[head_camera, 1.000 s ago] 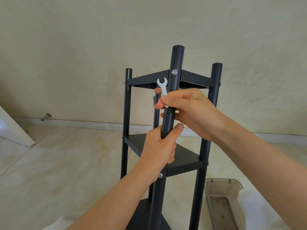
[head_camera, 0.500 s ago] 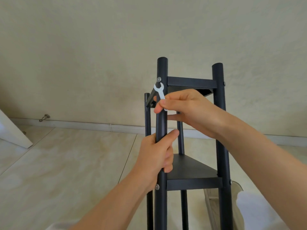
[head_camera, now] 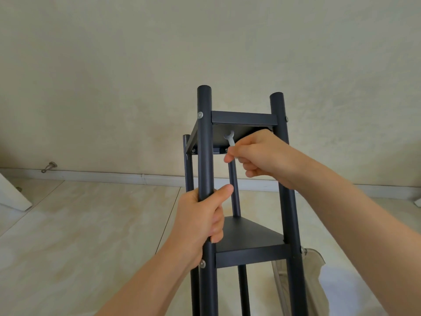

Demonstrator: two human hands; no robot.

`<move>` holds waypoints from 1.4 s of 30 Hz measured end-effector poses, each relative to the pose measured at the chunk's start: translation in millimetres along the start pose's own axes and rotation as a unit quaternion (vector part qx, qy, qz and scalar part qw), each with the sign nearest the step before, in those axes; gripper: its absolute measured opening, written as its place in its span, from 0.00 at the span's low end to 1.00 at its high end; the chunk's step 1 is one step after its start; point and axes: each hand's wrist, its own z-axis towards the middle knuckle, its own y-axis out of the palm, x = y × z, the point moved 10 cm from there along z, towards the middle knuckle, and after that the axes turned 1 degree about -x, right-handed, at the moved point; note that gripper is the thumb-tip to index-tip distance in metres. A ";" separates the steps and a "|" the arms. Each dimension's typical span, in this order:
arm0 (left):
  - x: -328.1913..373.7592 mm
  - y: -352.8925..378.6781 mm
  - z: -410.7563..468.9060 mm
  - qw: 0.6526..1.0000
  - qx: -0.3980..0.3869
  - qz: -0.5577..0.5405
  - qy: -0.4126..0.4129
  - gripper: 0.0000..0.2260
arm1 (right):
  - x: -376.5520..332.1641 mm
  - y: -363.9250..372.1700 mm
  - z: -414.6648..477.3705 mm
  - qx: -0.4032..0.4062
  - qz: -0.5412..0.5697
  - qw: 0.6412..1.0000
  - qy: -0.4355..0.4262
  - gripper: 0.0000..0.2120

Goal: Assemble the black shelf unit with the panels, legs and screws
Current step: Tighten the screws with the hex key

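Note:
The black shelf unit (head_camera: 244,118) stands upright before me, with round legs and square panels. My left hand (head_camera: 200,221) grips the near left leg (head_camera: 205,144) between the top panel and the middle panel (head_camera: 250,236). My right hand (head_camera: 257,155) pinches a small silver wrench (head_camera: 230,139) and holds it just under the top panel, between the near legs. Silver screw heads (head_camera: 200,114) show on the legs at the panel corners. The near right leg (head_camera: 281,142) passes behind my right wrist.
A beige wall rises behind the unit, with a white baseboard (head_camera: 114,176) and a metal doorstop (head_camera: 49,167). A clear plastic bin (head_camera: 314,256) sits on the tiled floor at the lower right. A white panel edge (head_camera: 11,197) leans at the far left.
The unit has turned so one flat side faces me. My right hand moved the wrench from the near left leg's screw to the underside of the top panel. My left hand kept its grip on the leg.

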 end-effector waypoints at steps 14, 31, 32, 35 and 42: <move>12.6 -2.3 -1.8 0.999 -0.007 0.035 0.028 0.25 | -15.0 6.2 7.5 0.050 0.054 0.996 -0.055 0.13; 12.4 4.2 -4.0 0.999 -0.025 0.032 0.034 0.22 | -23.0 -1.9 2.1 0.104 0.078 0.986 -0.104 0.21; 12.4 4.4 -3.8 0.999 -0.025 0.029 0.033 0.22 | -24.3 -2.2 1.5 0.104 0.079 0.986 -0.108 0.21; 12.2 4.4 -2.9 0.999 -0.024 0.025 0.033 0.21 | -27.4 -3.9 0.2 0.105 0.081 0.984 -0.118 0.20; 11.3 3.9 -2.8 0.999 -0.026 0.025 0.030 0.21 | -31.7 -3.2 -0.2 0.107 0.075 0.981 -0.143 0.25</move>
